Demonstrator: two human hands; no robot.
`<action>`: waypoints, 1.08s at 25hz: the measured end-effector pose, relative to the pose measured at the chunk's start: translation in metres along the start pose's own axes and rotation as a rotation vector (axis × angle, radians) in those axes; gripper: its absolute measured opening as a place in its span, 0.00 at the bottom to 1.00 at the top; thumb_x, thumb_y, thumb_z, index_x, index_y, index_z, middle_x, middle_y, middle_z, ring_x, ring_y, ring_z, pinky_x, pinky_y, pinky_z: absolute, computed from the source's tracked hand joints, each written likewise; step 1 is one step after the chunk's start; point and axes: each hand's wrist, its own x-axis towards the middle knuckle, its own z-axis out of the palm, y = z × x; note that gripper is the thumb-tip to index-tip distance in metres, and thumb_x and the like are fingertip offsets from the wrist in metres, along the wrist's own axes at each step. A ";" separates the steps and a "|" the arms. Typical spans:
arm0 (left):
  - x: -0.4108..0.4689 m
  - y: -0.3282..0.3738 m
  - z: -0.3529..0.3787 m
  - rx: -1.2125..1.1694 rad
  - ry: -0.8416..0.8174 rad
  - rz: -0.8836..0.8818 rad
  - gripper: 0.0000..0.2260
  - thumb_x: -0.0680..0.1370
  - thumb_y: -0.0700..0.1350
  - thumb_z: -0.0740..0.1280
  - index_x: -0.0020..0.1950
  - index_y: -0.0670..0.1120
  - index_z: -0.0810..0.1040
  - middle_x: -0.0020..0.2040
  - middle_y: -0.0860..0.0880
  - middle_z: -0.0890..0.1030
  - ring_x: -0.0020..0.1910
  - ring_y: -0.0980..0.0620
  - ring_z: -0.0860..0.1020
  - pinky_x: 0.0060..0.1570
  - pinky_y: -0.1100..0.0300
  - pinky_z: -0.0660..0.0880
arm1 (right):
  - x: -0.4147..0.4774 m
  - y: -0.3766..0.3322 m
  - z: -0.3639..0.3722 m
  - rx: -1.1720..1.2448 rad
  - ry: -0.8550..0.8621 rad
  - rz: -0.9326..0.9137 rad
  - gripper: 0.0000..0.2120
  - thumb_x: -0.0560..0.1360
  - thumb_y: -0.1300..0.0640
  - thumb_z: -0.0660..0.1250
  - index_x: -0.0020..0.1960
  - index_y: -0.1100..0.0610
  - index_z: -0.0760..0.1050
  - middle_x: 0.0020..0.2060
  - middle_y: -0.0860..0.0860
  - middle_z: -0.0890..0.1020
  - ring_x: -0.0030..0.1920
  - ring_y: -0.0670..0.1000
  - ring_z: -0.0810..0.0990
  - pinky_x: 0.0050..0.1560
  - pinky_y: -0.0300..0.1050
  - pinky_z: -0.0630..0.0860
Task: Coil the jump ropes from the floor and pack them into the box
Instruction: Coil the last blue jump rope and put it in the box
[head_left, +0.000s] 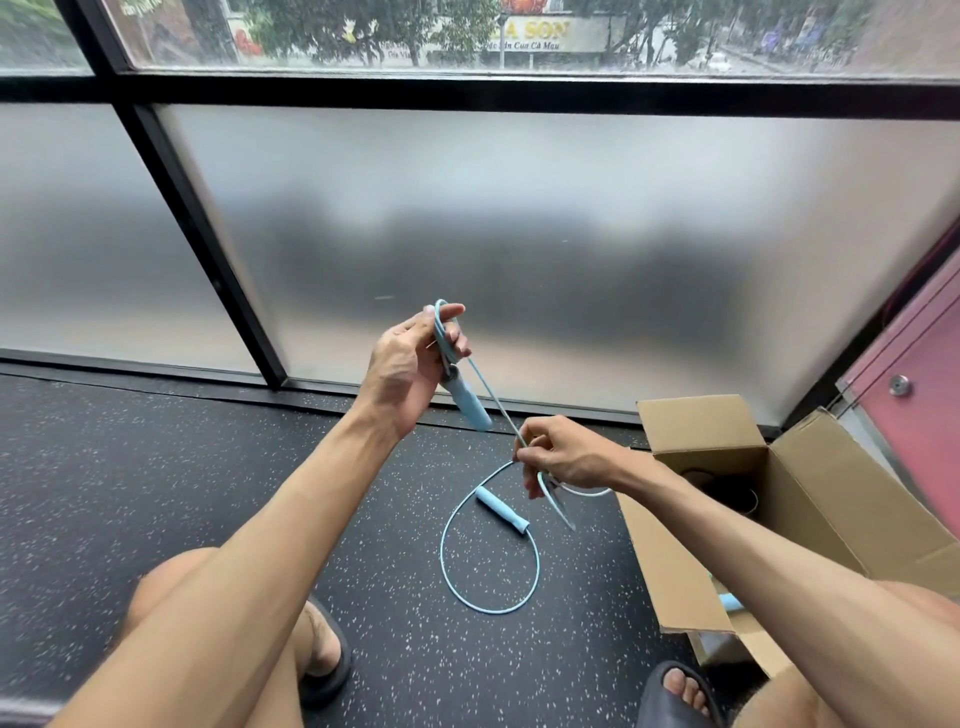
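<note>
A light blue jump rope runs between both hands. My left hand (410, 364) is raised in front of the window and grips one blue handle (470, 404) together with a small coil of cord looped over its fingers. My right hand (563, 454) sits lower and to the right, pinching the cord that stretches down from the left hand. The rest of the cord (447, 566) lies in a loose loop on the dark floor, with the second blue handle (501, 511) lying inside it. An open cardboard box (810, 478) stands to the right, with dark items and a blue handle tip (730, 601) inside.
A frosted glass window wall with black frames (208, 249) rises right ahead. A pink door or panel (914, 364) stands behind the box. My knees and two dark sandals (327, 670) are at the bottom on the speckled black floor.
</note>
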 end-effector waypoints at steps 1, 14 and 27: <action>0.001 -0.001 -0.002 0.063 0.060 0.064 0.13 0.85 0.43 0.56 0.54 0.37 0.77 0.34 0.47 0.74 0.33 0.50 0.75 0.42 0.59 0.74 | -0.001 -0.004 0.004 0.019 -0.044 -0.015 0.07 0.82 0.61 0.60 0.47 0.59 0.73 0.34 0.57 0.81 0.32 0.55 0.81 0.39 0.54 0.80; -0.005 -0.028 -0.001 1.391 -0.254 -0.101 0.19 0.83 0.45 0.58 0.34 0.45 0.77 0.27 0.48 0.74 0.26 0.51 0.71 0.28 0.61 0.67 | -0.013 -0.031 -0.021 0.545 -0.061 -0.182 0.30 0.84 0.48 0.51 0.48 0.73 0.78 0.21 0.52 0.62 0.26 0.50 0.57 0.29 0.46 0.56; -0.005 0.002 -0.013 0.395 -0.403 -0.381 0.25 0.82 0.53 0.47 0.25 0.46 0.58 0.21 0.49 0.53 0.26 0.49 0.50 0.31 0.53 0.54 | 0.005 0.015 -0.066 0.612 0.677 0.072 0.20 0.84 0.47 0.56 0.39 0.58 0.73 0.30 0.50 0.61 0.28 0.48 0.61 0.22 0.35 0.64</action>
